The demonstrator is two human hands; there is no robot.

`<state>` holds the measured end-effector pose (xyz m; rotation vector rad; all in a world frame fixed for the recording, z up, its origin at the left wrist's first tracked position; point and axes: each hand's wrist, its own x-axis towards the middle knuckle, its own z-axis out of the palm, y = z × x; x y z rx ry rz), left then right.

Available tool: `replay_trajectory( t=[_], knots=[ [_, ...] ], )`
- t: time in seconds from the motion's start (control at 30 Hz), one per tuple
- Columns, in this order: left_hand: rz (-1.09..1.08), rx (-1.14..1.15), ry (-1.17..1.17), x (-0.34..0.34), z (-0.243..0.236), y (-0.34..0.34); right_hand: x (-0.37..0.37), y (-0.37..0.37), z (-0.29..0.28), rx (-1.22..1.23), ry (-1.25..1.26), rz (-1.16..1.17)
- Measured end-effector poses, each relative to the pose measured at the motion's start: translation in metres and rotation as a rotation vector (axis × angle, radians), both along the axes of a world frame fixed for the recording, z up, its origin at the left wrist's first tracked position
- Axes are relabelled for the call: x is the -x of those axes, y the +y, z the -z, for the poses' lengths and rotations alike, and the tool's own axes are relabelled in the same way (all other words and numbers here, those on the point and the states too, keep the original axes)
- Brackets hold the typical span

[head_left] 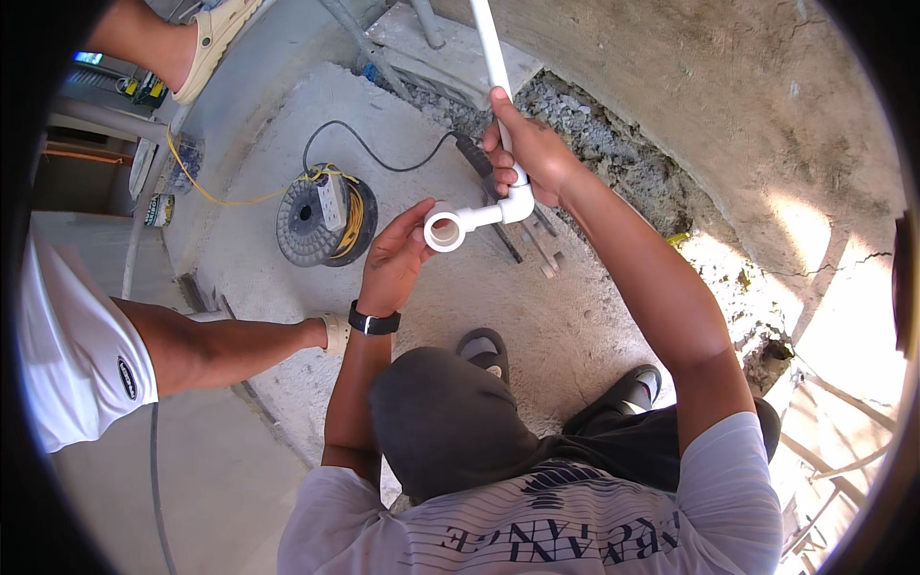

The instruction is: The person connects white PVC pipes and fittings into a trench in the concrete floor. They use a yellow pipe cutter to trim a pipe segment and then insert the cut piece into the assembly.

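Observation:
A white plastic pipe (490,48) runs up out of the top of the picture, with my right hand (537,151) wrapped round its lower part. Below that hand the pipe enters a white elbow (518,204). A short piece joins the elbow to a white tee fitting (462,222), whose round open end faces up. My left hand (391,264), with a dark watch (373,321) on its wrist, grips the tee from its left side. The whole assembly is held above the concrete floor.
A black cable reel (314,220) with yellow cord and a white socket block stands left of my hands. A power tool (476,156) lies under the pipe, by metal bits (546,251). Rubble (604,144) lines the wall. Another person's arm (230,355) and clog (213,43) are at left.

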<state>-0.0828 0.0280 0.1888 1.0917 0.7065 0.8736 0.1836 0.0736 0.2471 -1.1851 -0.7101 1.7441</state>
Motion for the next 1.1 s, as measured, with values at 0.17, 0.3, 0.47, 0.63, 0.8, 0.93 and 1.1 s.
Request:
replay_trajectory(
  t=[0.17, 0.3, 0.47, 0.63, 0.8, 0.93, 1.1],
  knots=[
    [-0.074, -0.831, 0.639, -0.011, -0.027, -0.005, -0.001, -0.008, -0.001, -0.037, -0.056, 0.045],
    [-0.075, -0.939, 0.772, -0.014, -0.037, -0.007, -0.004, -0.014, -0.009, -0.053, -0.032, 0.056],
    [-0.029, -1.044, 0.750, -0.022, -0.049, -0.008, -0.012, -0.026, -0.011, 0.033, 0.038, 0.076],
    [-0.017, -1.068, 0.744, -0.024, -0.046, -0.012, -0.013, -0.034, -0.019, 0.031, -0.004, 0.088],
    [-0.038, -1.085, 0.701, -0.027, -0.049, -0.013, -0.015, -0.033, -0.022, 0.039, -0.034, 0.100],
    [-0.054, -1.105, 0.681, -0.031, -0.048, -0.013, -0.016, -0.036, -0.020, 0.043, -0.054, 0.110],
    [-0.047, -1.092, 0.670, -0.030, -0.046, -0.013, -0.015, -0.038, -0.018, 0.038, -0.044, 0.116]
  ],
)
